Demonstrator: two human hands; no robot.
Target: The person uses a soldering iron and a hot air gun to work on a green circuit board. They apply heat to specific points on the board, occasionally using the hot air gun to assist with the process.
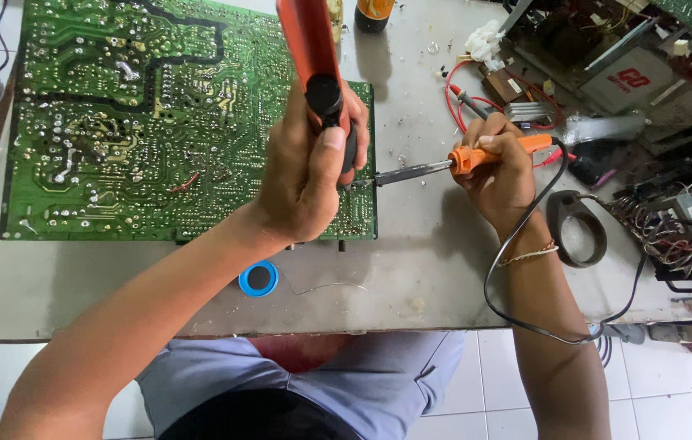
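— Left hand (309, 175) sat nearest?
— Yes, its grip clamped on a red desoldering pump (311, 49) over the green circuit board (118, 114).
— And at three o'clock?
— Right hand (502, 175) gripped the orange soldering iron (476, 156), tip at the board's edge.

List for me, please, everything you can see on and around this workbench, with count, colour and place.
circuit board: one, green, solder side up, left half of the table
desoldering pump: one, orange-red with black end, upright over the board's right edge
soldering iron: one, orange handle, metal tip pointing left at the board's edge
iron's cord: one, black, looping off the table's front edge
solder spool: one, blue, near the front edge, wire trailing right
tape roll: one, dark, right of the right wrist
table: one, grey
electronics parts and wires: many, mixed colours, far right
left hand: holds the pump
right hand: holds the iron, bracelet on wrist
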